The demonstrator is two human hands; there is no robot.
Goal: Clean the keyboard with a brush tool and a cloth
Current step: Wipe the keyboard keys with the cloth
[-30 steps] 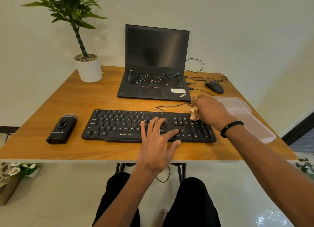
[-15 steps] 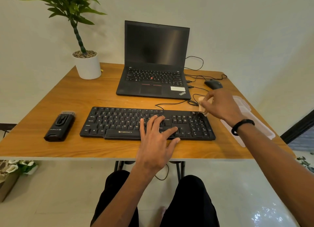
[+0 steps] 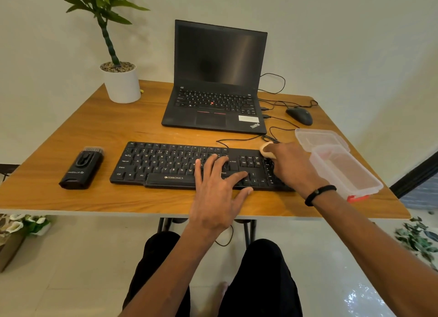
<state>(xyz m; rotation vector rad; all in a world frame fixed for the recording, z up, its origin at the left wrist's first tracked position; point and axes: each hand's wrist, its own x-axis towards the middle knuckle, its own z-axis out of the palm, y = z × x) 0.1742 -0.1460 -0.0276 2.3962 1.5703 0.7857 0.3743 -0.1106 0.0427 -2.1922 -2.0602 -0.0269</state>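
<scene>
- Resting flat with fingers spread, left hand (image 3: 219,193) steadies keyboard (image 3: 170,165) at table (image 3: 94,131) centre.
- Right hand (image 3: 292,165), fingers clenched around cloth (image 3: 265,148), sits at keyboard's 2 o'clock corner.
- Brush tool (image 3: 81,169) lies at keyboard's 9 o'clock, apart.

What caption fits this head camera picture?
Left hand steadies black keyboard while right hand wipes its number pad with small beige cloth.

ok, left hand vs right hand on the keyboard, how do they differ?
The left hand lies flat and empty, fingers spread over the middle keys of the keyboard; the right hand is curled around a small pale cloth at the keyboard's right end. The right wrist wears a black band; the left is bare. Both rest on the keyboard.
</scene>
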